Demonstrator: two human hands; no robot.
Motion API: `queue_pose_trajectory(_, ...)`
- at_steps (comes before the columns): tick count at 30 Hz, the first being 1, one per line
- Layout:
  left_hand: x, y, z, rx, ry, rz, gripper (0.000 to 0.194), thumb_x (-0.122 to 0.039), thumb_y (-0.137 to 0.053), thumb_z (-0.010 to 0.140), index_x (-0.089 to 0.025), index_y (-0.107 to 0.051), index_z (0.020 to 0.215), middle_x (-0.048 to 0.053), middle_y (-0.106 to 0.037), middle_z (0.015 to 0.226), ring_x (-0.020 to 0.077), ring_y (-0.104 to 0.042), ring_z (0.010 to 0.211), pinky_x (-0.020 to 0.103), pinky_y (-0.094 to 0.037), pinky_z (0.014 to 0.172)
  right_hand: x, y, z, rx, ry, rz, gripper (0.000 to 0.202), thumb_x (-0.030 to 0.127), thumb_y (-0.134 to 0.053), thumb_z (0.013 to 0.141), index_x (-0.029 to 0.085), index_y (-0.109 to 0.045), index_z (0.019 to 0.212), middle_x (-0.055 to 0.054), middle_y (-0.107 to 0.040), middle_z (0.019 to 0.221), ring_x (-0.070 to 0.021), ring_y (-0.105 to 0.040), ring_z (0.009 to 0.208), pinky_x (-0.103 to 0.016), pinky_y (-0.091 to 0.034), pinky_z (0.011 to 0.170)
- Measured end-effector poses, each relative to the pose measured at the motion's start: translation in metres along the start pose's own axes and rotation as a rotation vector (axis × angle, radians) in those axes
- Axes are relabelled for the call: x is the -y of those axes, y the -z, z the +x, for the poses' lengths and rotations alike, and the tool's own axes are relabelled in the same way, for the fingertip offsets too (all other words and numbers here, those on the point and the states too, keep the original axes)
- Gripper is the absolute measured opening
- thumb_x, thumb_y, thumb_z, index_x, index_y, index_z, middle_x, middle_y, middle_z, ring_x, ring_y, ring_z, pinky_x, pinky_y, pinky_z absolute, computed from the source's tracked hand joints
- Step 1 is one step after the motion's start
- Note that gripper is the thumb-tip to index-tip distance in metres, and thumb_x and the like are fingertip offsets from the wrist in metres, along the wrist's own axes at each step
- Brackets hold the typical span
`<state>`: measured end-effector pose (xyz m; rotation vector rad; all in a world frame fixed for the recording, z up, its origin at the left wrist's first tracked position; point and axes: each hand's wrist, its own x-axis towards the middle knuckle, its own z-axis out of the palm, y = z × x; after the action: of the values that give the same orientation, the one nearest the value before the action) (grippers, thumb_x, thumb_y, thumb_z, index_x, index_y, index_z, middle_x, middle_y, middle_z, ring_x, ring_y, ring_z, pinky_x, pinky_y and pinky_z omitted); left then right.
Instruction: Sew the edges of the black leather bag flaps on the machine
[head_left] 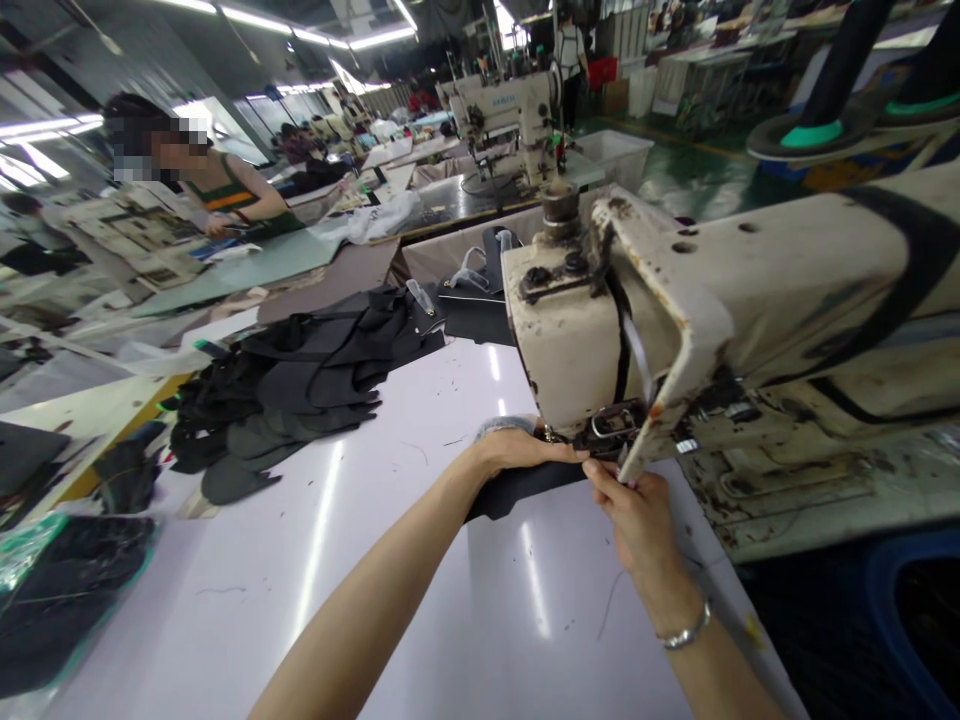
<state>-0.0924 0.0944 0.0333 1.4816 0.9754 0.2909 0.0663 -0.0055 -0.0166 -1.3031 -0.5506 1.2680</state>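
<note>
A cream sewing machine [570, 340] with rusty, worn edges stands over the white tabletop [420, 600]. Beneath its needle area lies a dark fabric piece [525, 490]. My left hand [517, 450] rests flat on that piece, fingers stretched toward the presser foot. Close by on the right, my right hand [630, 500] has its fingers bent and pinched at the fabric's right end, beside the machine's metal guard; what lies between the fingertips is too small to name. A clear plastic bit [499, 425] shows behind my left hand.
Dark cut pieces [300, 370] are heaped at the left. More dark pieces with clear straps [476, 300] lie behind the machine head. A plastic-wrapped bundle [67, 600] sits at the near left. Another person [225, 195] works farther back.
</note>
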Motion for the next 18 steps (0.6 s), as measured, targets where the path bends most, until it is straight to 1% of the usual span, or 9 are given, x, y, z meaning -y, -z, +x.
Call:
queue_pose_trajectory(3, 0.003, 0.003, 0.001, -0.026, 0.040, -0.045, 0.041, -0.053, -0.086, 0.070, -0.032, -0.081, 0.104, -0.003, -0.080, 0.115, 0.0252, -0.070, 0.118, 0.036, -0.053, 0.107, 0.002, -0.006, -0.001, -0.045, 0.008, 0.010, 0.049, 0.049, -0.089, 0.064, 0.019, -0.054, 0.047, 0.003, -0.046, 0.049, -0.0099, -0.037, 0.050, -0.026, -0.026, 0.048)
queue_pose_trajectory(5, 0.008, 0.005, 0.002, -0.035, 0.134, -0.083, 0.048, -0.054, -0.089, 0.066, -0.033, -0.081, 0.108, -0.002, -0.079, 0.119, 0.0264, -0.070, 0.119, 0.036, -0.056, 0.102, 0.002, -0.009, -0.001, -0.072, 0.012, 0.011, 0.050, 0.050, -0.089, 0.064, 0.020, -0.053, 0.046, 0.003, -0.046, 0.048, -0.0099, -0.037, 0.049, -0.026, -0.026, 0.047)
queue_pose_trajectory(7, 0.014, 0.007, 0.004, -0.009, 0.243, -0.141, 0.055, -0.056, -0.091, 0.062, -0.031, -0.080, 0.110, 0.000, -0.079, 0.121, 0.0280, -0.072, 0.115, 0.036, -0.059, 0.095, 0.003, -0.012, -0.002, -0.096, 0.005, 0.021, 0.052, 0.051, -0.089, 0.064, 0.019, -0.053, 0.046, 0.003, -0.046, 0.048, -0.0096, -0.037, 0.049, -0.026, -0.025, 0.047)
queue_pose_trajectory(10, 0.024, 0.011, 0.008, 0.060, 0.333, -0.241, 0.059, -0.058, -0.092, 0.058, -0.027, -0.080, 0.107, 0.004, -0.081, 0.114, 0.0278, -0.075, 0.105, 0.038, -0.060, 0.092, 0.003, -0.015, -0.006, -0.122, -0.014, 0.037, 0.049, 0.053, -0.091, 0.062, 0.018, -0.059, 0.050, 0.002, -0.049, 0.051, -0.0087, -0.035, 0.049, -0.025, -0.024, 0.046)
queue_pose_trajectory(14, 0.032, 0.013, 0.012, 0.084, 0.377, -0.297, 0.055, -0.057, -0.094, 0.057, -0.022, -0.081, 0.098, 0.005, -0.082, 0.100, 0.0249, -0.077, 0.091, 0.037, -0.060, 0.089, 0.001, -0.016, -0.012, -0.097, -0.066, 0.064, 0.045, 0.053, -0.093, 0.059, 0.015, -0.069, 0.058, 0.002, -0.050, 0.053, -0.0067, -0.027, 0.048, -0.025, -0.018, 0.045)
queue_pose_trajectory(16, 0.034, 0.012, 0.012, 0.076, 0.385, -0.305, 0.055, -0.057, -0.093, 0.057, -0.023, -0.080, 0.099, 0.004, -0.082, 0.099, 0.0237, -0.076, 0.089, 0.036, -0.060, 0.086, 0.001, -0.016, -0.015, -0.071, -0.093, 0.067, 0.045, 0.056, -0.091, 0.061, 0.014, -0.074, 0.064, 0.001, -0.053, 0.055, -0.0060, -0.023, 0.048, -0.025, -0.015, 0.045)
queue_pose_trajectory(18, 0.036, 0.011, 0.012, 0.061, 0.378, -0.297, 0.053, -0.058, -0.092, 0.059, -0.024, -0.081, 0.098, 0.003, -0.082, 0.098, 0.0234, -0.076, 0.088, 0.035, -0.059, 0.084, 0.001, -0.017, -0.016, -0.050, -0.105, 0.055, 0.047, 0.057, -0.089, 0.063, 0.012, -0.078, 0.070, -0.001, -0.056, 0.059, -0.0060, -0.023, 0.049, -0.026, -0.014, 0.045)
